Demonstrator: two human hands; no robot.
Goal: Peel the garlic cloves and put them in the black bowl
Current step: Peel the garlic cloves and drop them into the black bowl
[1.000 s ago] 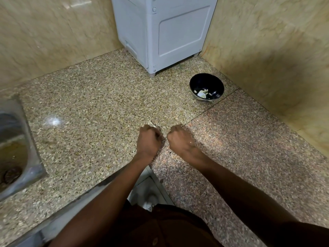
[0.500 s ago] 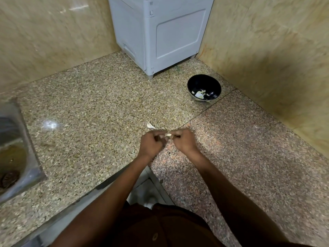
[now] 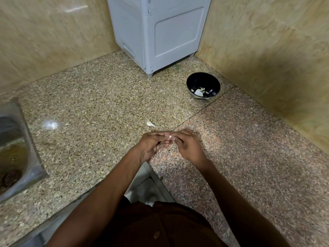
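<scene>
Over the front edge of the speckled granite counter [image 3: 92, 111], the left hand [image 3: 151, 147] and right hand [image 3: 188, 148] meet fingertip to fingertip, both sets of fingers curled in and pinching a small pale garlic clove [image 3: 170, 138] between them. Another whitish garlic piece [image 3: 150, 123] lies on the counter just beyond the hands. The round black bowl [image 3: 203, 82], holding a few pale garlic bits, sits near the back right corner, beside a grey plastic cabinet [image 3: 160, 32]. A steel sink [image 3: 12, 148] occupies the left edge
</scene>
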